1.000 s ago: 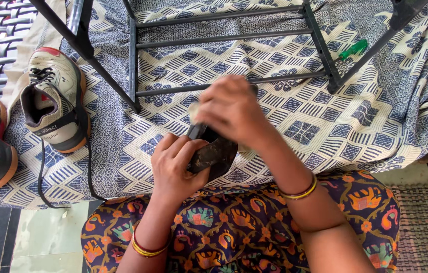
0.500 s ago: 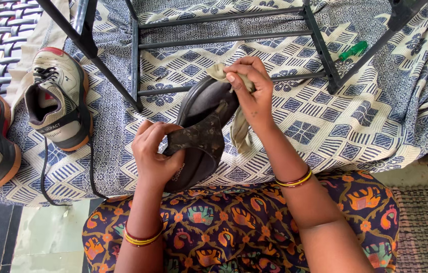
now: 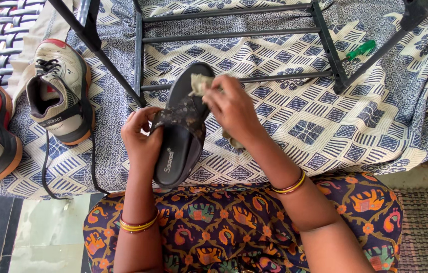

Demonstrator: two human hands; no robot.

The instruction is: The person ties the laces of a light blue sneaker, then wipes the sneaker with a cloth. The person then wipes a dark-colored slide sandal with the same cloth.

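left hand grips black sandal (by its strap) | right hand pinches cloth against it

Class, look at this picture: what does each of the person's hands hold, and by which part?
The left hand grips the black sandal by its strap, at the sandal's left edge. The right hand holds a crumpled cloth bunched in its fingers, pressed on the sandal's toe end.

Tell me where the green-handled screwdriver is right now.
In the head view, the green-handled screwdriver lies at upper right on the patterned cloth, beside the right leg of the black rack, beyond both hands.
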